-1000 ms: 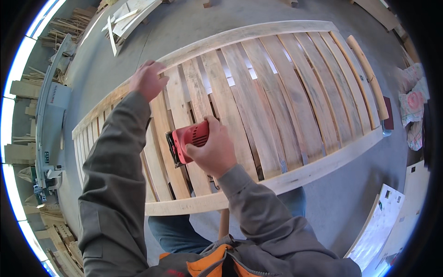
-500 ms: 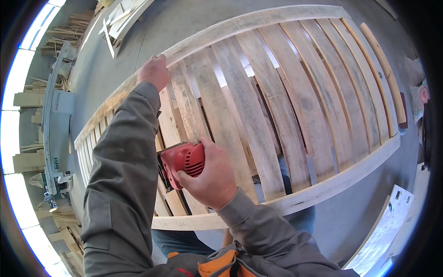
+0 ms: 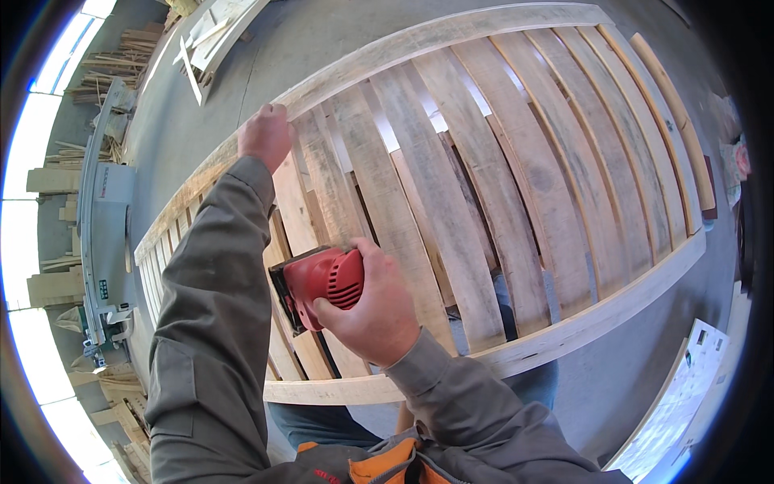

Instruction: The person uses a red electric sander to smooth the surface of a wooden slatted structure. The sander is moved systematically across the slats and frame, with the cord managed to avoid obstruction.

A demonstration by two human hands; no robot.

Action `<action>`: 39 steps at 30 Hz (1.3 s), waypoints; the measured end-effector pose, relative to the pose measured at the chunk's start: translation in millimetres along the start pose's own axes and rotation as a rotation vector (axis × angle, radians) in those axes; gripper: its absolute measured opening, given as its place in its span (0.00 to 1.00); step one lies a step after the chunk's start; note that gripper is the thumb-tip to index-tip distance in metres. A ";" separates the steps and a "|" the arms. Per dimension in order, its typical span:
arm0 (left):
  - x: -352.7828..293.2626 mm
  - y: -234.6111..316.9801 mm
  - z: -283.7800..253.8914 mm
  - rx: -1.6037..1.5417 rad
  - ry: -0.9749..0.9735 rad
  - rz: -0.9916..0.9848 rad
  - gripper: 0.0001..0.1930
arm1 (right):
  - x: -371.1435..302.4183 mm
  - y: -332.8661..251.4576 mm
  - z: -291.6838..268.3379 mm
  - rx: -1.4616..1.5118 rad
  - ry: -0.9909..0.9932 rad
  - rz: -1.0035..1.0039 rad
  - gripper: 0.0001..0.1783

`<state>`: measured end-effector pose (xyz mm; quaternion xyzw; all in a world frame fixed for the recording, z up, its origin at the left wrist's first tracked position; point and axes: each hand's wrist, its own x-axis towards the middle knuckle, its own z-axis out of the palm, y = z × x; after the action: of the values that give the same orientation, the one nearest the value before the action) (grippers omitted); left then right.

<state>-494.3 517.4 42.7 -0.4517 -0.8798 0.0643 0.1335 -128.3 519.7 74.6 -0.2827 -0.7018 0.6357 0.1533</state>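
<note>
I note remotely: right hand (image 3: 380, 302) wrapped round red sander (image 3: 318, 278), left hand (image 3: 266, 137) curled over far rail (image 3: 419, 45); I'd keep black base (image 3: 285, 299) flat on slats (image 3: 395, 210)

A long, slatted frame of pale, grey-streaked wood (image 3: 431, 177) spans the view. At the frame's far rail is the person's bare left hand (image 3: 264, 137), its fingertips hidden. Over the frame's nearer slats, the bare right hand (image 3: 375, 306) grasps a compact red power sander with dark vent slots and a flat black base (image 3: 322, 284). Left of the frame stands a long, pale grey metal machine (image 3: 109, 242); beyond the frame's far left lie stacked thin wooden strips (image 3: 121, 60). A rounded, light-brown wooden pole (image 3: 676, 121) lies along the frame's right end.
</note>
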 end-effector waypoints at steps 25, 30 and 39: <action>-1.2 4.4 16.3 0.072 0.032 0.023 0.08 | 5.7 1.9 -1.3 0.020 0.012 -0.023 0.50; -8.4 -20.0 11.8 -0.033 0.057 -0.074 0.10 | 6.4 2.6 -0.6 0.000 0.023 -0.066 0.49; -24.6 -98.8 -26.5 -0.387 0.136 -0.213 0.06 | 6.1 3.8 6.7 0.050 0.039 -0.079 0.48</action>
<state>-549.7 439.6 86.7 -0.3766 -0.9075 -0.1506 0.1096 -136.2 518.0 69.0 -0.2630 -0.6933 0.6408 0.1989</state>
